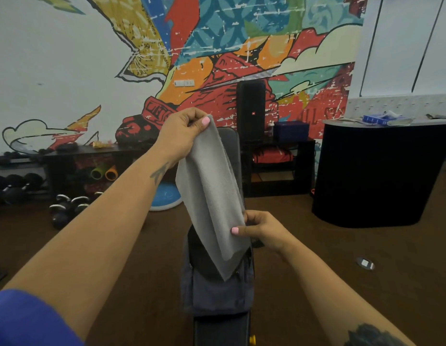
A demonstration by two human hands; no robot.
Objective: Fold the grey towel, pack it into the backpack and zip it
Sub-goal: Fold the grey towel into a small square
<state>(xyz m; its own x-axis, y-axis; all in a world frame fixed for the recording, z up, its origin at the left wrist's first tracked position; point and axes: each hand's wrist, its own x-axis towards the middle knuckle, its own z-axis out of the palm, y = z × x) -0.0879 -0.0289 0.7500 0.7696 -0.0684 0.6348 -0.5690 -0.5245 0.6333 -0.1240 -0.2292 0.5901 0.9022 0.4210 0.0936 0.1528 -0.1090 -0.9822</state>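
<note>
A grey towel (209, 196), folded into a long strip, hangs in the air in front of me. My left hand (184, 136) pinches its top end, raised high. My right hand (260, 229) pinches its right edge lower down. The towel's bottom corner hangs just over the open top of a dark backpack (217, 293). The backpack stands upright on a black weight bench (222, 330); its main opening gapes behind the towel.
Dumbbells (67, 208) lie on the brown floor at the left under a low black shelf (87, 156). A black speaker (250, 108) stands behind the bench. A black counter (379, 171) fills the right. A blue balance disc (165, 196) sits left of the bench.
</note>
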